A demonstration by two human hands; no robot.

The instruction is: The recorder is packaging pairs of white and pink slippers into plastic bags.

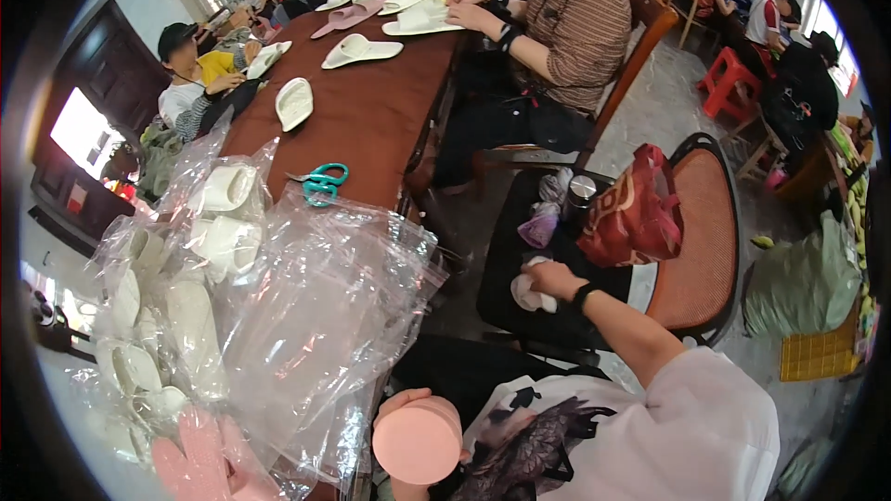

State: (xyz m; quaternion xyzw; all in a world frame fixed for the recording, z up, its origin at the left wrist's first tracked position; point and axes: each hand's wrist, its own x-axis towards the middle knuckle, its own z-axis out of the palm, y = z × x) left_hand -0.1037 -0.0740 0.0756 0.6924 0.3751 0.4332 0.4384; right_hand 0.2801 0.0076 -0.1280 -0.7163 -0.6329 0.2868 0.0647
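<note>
In my left hand (406, 397) is a round, flat-topped pink container (417, 440), held close to my body near the table's edge; fingers show around its rim. My right hand (554, 280), a black band at its wrist, reaches out to the right over a black chair seat (509, 264). Its fingers are closed on a crumpled white cloth or tissue (531, 295); which of the two I cannot tell. Close by on the seat stand a dark flask with a metal lid (581, 187) and a red handbag (635, 213). A grey and purple bundle (548, 213) lies beside them.
Clear plastic bags (316, 315) spread over the table's near end, with bagged white slippers (227, 241) and pink slippers (206, 455). Teal-handled scissors (324, 185) lie beyond them. A co-worker in a striped shirt (580, 28) sits along the table; a red stool (731, 83) stands at right.
</note>
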